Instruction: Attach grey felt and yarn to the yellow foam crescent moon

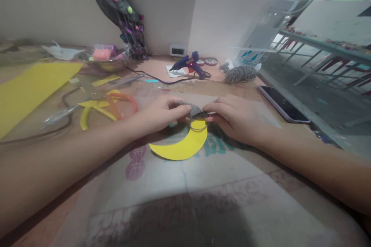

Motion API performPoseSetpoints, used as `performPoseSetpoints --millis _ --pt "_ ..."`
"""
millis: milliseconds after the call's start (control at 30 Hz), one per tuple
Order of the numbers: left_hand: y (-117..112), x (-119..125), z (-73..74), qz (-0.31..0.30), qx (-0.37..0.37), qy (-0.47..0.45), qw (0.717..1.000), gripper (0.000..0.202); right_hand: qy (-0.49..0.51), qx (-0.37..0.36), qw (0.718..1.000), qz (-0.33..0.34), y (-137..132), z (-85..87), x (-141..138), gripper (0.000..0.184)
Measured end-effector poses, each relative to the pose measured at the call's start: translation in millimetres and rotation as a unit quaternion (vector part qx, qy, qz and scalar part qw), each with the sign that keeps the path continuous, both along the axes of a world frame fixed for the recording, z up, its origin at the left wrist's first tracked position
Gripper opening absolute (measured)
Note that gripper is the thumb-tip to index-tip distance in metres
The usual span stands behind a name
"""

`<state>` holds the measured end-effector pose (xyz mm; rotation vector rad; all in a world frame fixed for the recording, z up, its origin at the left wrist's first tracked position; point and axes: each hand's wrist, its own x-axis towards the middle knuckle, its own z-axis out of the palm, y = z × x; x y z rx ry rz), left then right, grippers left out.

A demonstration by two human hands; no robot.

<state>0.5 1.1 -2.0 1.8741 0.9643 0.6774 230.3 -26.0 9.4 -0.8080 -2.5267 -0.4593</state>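
Note:
A yellow crescent moon cut-out [185,148] lies under my hands, its pointed lower tip turned left. Grey yarn [194,109] is wound around its upper end, and a loose loop of the strand hangs across the yellow just below. My left hand [165,114] is closed, thumb and fingers pinching the wrapped end from the left. From the right, my right hand [232,117] has its fingertips pressed together at the yarn beside that end. The fingertips hide part of the upper tip.
Behind are a blue hot glue gun [188,63] and a grey yarn bundle [242,74]. A phone [284,104] lies at right. Orange-handled scissors [130,104], a yellow-handled tool [85,117] and a yellow sheet [31,88] lie left. A printed plastic sheet [162,189] covers the work surface.

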Motion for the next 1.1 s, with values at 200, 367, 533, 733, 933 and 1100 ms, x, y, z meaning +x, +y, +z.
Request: performPoseSetpoints --millis 200,367,533,733,933,1100 --pt "0.5 0.0 -1.1 0.001 -0.008 0.001 1.0 0.029 -0.007 0.017 1.0 0.008 0.9 -1.0 -0.3 0.026" --pt "0.8 0.2 -0.7 -0.004 0.001 0.004 1.0 0.029 -0.01 0.022 1.0 0.008 0.4 -0.7 -0.6 0.024" --pt "0.7 0.7 -0.2 0.0 0.008 0.008 1.0 0.029 -0.003 0.022 1.0 0.013 0.9 -1.5 -1.2 0.023" --pt "-0.5 0.5 0.8 -0.002 -0.002 0.009 1.0 0.029 0.014 -0.001 1.0 0.001 -0.9 -1.4 -0.8 0.026" --pt "-1.0 0.0 1.2 -0.004 -0.002 0.009 1.0 0.03 0.019 -0.018 1.0 -0.009 -1.1 -1.1 0.7 0.028" --pt "-0.9 0.7 0.8 -0.005 0.004 0.008 1.0 0.028 0.001 0.004 1.0 -0.003 -2.2 -0.1 0.0 0.028"
